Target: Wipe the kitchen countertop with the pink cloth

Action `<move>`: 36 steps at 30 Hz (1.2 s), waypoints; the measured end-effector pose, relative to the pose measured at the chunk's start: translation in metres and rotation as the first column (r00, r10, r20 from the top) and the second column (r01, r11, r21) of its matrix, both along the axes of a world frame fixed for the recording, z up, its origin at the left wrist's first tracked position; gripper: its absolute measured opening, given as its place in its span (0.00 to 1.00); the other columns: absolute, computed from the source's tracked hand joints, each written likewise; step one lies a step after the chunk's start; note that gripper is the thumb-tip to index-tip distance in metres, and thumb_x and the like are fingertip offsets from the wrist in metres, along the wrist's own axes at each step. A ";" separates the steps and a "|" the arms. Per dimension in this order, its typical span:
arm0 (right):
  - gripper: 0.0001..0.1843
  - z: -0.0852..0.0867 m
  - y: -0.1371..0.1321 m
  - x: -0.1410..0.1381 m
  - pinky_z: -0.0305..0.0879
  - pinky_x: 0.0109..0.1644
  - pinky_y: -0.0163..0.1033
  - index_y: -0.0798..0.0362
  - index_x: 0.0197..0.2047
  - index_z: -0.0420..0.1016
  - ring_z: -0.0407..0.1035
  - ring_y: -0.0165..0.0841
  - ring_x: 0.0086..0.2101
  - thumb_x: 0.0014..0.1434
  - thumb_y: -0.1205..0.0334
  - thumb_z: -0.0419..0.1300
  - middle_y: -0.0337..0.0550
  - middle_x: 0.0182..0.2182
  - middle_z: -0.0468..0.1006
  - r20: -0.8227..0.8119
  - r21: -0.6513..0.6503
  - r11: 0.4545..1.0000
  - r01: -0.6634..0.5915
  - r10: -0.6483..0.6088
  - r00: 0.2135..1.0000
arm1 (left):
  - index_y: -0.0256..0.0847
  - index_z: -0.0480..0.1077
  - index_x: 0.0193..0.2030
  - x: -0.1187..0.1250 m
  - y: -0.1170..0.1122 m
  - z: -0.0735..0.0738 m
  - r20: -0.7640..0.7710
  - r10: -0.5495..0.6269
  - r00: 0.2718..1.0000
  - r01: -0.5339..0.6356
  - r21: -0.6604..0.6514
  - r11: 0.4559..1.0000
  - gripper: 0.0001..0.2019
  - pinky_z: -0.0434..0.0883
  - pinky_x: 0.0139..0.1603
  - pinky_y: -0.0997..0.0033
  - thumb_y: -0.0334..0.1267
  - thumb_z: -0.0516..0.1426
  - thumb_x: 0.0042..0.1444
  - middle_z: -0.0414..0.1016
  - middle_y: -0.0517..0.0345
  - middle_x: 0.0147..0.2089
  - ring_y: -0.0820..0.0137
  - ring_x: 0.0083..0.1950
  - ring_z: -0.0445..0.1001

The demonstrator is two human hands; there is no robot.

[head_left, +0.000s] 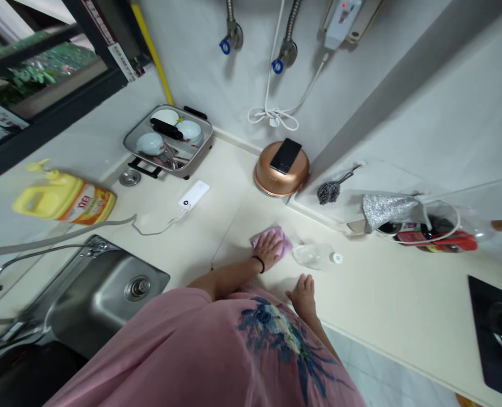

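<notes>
My left hand (269, 249) lies flat on a folded pink cloth (285, 239), fingers stretched out and a little apart, pressing it to the cream countertop (386, 305). A dark band circles that wrist. Just right of the cloth, a clear plastic bottle (312, 256) lies on its side, its white cap (337, 258) pointing right. My right hand (304, 295) rests at the counter's front edge below the bottle, fingers extended and holding nothing.
An upturned copper-coloured pot (270, 180) carries a black phone (286, 156) near the corner. Leftward are a white power bank (194, 194), a pan of bowls (131, 144), a yellow detergent jug (64, 198) and a steel sink (102, 288). A black stove (499, 339) is far right.
</notes>
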State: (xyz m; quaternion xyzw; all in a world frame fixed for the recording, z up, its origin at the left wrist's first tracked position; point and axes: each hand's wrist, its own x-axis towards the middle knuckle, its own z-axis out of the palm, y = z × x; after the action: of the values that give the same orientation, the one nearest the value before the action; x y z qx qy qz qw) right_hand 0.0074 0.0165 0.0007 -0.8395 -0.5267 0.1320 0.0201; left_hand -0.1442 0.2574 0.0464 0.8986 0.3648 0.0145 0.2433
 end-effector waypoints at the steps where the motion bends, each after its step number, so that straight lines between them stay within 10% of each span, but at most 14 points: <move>1: 0.47 0.000 0.001 0.000 0.51 0.76 0.61 0.74 0.76 0.50 0.38 0.60 0.77 0.63 0.53 0.59 0.79 0.74 0.53 0.001 -0.004 1.000 -0.005 0.005 1.000 | 0.51 0.63 0.79 0.000 -0.016 -0.005 0.005 -0.070 0.998 0.070 0.027 0.997 0.31 0.36 0.84 0.47 0.48 0.56 0.70 0.51 0.59 0.84 0.56 0.86 0.39; 6: 0.49 0.004 0.003 0.000 0.49 0.77 0.62 0.75 0.76 0.48 0.38 0.60 0.77 0.63 0.52 0.58 0.80 0.74 0.53 -0.006 -0.011 1.000 -0.009 0.009 1.000 | 0.51 0.62 0.79 -0.048 -0.018 -0.017 0.031 -0.153 0.988 0.150 0.088 0.985 0.32 0.36 0.85 0.48 0.49 0.55 0.70 0.51 0.58 0.84 0.58 0.85 0.42; 10: 0.50 0.008 0.004 -0.002 0.49 0.77 0.62 0.74 0.77 0.47 0.40 0.59 0.77 0.65 0.48 0.57 0.79 0.75 0.51 -0.014 -0.018 1.000 0.007 -0.007 1.000 | 0.49 0.58 0.81 -0.128 0.034 -0.009 -0.121 0.233 0.965 -0.228 0.050 0.972 0.33 0.39 0.83 0.41 0.49 0.52 0.71 0.50 0.55 0.84 0.53 0.86 0.38; 16: 0.50 0.014 0.007 -0.001 0.50 0.76 0.63 0.76 0.76 0.49 0.44 0.62 0.75 0.65 0.45 0.57 0.82 0.74 0.53 -0.012 -0.019 1.000 -0.013 0.013 1.000 | 0.43 0.47 0.85 -0.200 0.069 0.001 -0.323 0.644 0.693 -0.649 0.108 0.753 0.35 0.41 0.81 0.33 0.51 0.44 0.75 0.32 0.47 0.86 0.47 0.86 0.31; 21: 0.51 0.016 0.007 -0.001 0.49 0.76 0.64 0.76 0.76 0.49 0.46 0.63 0.74 0.66 0.43 0.56 0.83 0.74 0.52 -0.005 -0.037 0.999 -0.015 0.015 1.000 | 0.41 0.48 0.84 -0.146 0.011 -0.007 -0.272 0.628 0.729 -0.630 0.094 0.771 0.36 0.37 0.80 0.29 0.48 0.47 0.74 0.33 0.45 0.86 0.44 0.85 0.28; 25: 0.51 0.015 0.005 -0.001 0.51 0.75 0.65 0.77 0.76 0.48 0.44 0.64 0.75 0.67 0.43 0.54 0.85 0.74 0.51 -0.003 0.013 0.999 -0.037 0.037 0.999 | 0.45 0.58 0.81 -0.080 -0.063 -0.019 -0.098 0.221 0.970 -0.219 0.033 0.975 0.35 0.35 0.83 0.36 0.48 0.54 0.70 0.43 0.52 0.85 0.50 0.86 0.31; 28: 0.50 0.015 0.004 -0.001 0.51 0.75 0.65 0.77 0.76 0.47 0.42 0.63 0.75 0.68 0.44 0.54 0.84 0.74 0.52 -0.007 0.033 0.997 -0.066 0.066 0.998 | 0.46 0.62 0.79 -0.047 -0.096 -0.025 0.023 -0.163 0.986 0.160 0.077 0.984 0.33 0.37 0.84 0.40 0.49 0.56 0.69 0.48 0.53 0.84 0.53 0.86 0.36; 31: 0.49 0.016 0.004 0.000 0.50 0.76 0.65 0.76 0.77 0.47 0.43 0.62 0.76 0.68 0.45 0.54 0.81 0.74 0.54 -0.014 0.021 0.997 -0.072 0.072 0.997 | 0.48 0.64 0.78 -0.036 -0.091 -0.027 0.077 -0.311 0.947 0.301 0.119 0.946 0.31 0.36 0.84 0.42 0.49 0.54 0.71 0.51 0.56 0.84 0.56 0.86 0.40; 36: 0.49 0.020 0.004 -0.003 0.50 0.75 0.65 0.75 0.77 0.47 0.43 0.62 0.75 0.67 0.46 0.54 0.81 0.75 0.51 -0.031 0.034 0.999 -0.033 0.034 0.999 | 0.49 0.59 0.81 -0.041 -0.021 -0.022 0.041 -0.001 0.999 -0.001 0.049 0.999 0.33 0.32 0.84 0.43 0.48 0.53 0.71 0.49 0.56 0.84 0.56 0.86 0.36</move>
State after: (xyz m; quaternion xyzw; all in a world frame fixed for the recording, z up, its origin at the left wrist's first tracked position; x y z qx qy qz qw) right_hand 0.0041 0.0203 0.0209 -0.8280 -0.5424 0.1368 0.0401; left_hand -0.1849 0.2368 0.0240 0.9039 0.3593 0.0420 0.2285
